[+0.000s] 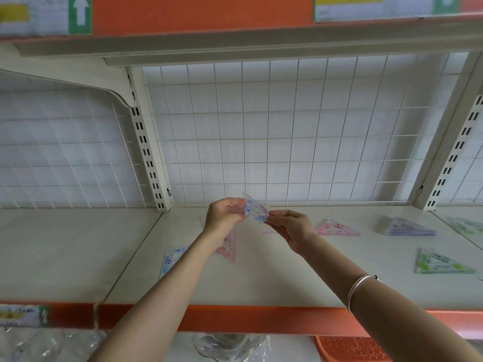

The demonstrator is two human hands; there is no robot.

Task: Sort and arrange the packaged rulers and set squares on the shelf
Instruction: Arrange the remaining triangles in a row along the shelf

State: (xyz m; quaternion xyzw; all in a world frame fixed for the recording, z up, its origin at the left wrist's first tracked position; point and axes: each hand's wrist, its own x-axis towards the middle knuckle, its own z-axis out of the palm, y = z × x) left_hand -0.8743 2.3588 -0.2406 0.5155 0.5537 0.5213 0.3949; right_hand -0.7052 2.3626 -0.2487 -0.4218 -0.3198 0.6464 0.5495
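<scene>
The blue set-square packet [257, 211] is held in the air above the back of the shelf [261, 278], close to the wire grid panel [287, 139]. The left hand [224, 215] pinches its left edge and the right hand [292, 228] pinches its right corner. Both hands hold it by the fingertips only, so the grip looks light. The wrapper seems glossy, and a slip on either side would likely drop it among the loose packets or let it slide toward the foot of the grid.

Under the left forearm lies a pink packet [227, 246], and nearer the front is a second blue packet [171, 259]. Lowering the arms carelessly could brush these, skew them, or push them toward the orange front edge [261, 318], where they might fall off.

To the right sit another pink packet [337, 228], a purple stack [410, 227] and a green packet [441, 262], well apart from one another. The risk here is a sorting error: the held blue packet probably belongs with the blue one at the left, not with the nearer pink one. The purple stack looks slightly fanned, though blur makes that uncertain, and a nudge could spill it.
</scene>
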